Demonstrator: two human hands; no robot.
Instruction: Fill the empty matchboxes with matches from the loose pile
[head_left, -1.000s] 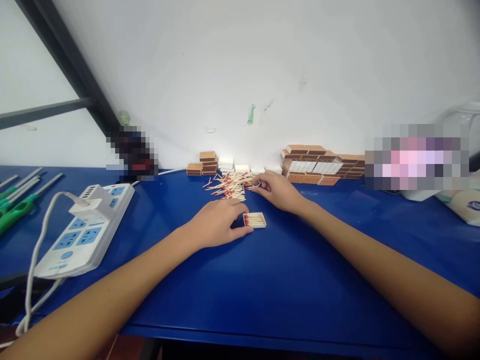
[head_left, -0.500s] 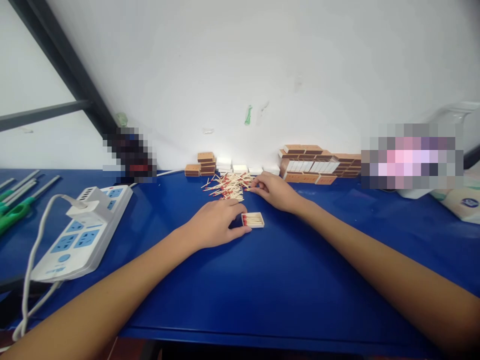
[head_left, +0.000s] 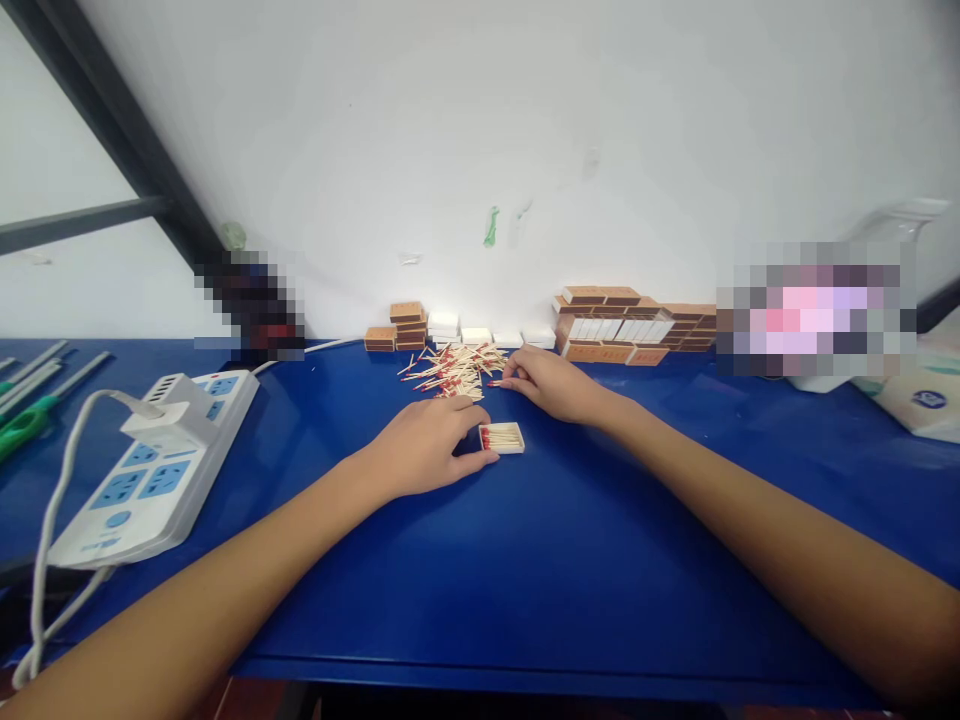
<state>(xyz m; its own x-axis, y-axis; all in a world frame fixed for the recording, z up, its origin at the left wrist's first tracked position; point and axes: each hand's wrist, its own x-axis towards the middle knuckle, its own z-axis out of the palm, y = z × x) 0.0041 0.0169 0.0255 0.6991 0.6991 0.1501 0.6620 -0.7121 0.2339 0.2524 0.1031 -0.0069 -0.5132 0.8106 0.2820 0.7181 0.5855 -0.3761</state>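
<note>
A small white matchbox tray [head_left: 512, 450] holding red-tipped matches lies on the blue table. My left hand [head_left: 435, 445] grips its left end between thumb and fingers. Beyond the tray is a loose pile of matches [head_left: 457, 370]. My right hand [head_left: 551, 383] is at the right edge of the pile, thumb and forefinger pinched on matches [head_left: 495, 384] whose red heads point left; how many is too small to tell.
White trays [head_left: 475, 336] and a short stack of brown matchboxes [head_left: 407, 328] stand along the wall. More matchboxes [head_left: 616, 352] are stacked at right. A power strip [head_left: 169, 500] with cables and green-handled tools [head_left: 26, 425] lie at left. A tissue pack [head_left: 911, 395] is far right.
The whole view has shifted slightly. My right thumb and forefinger now show red match heads sticking out to the left. My left hand keeps its hold on the tray.
</note>
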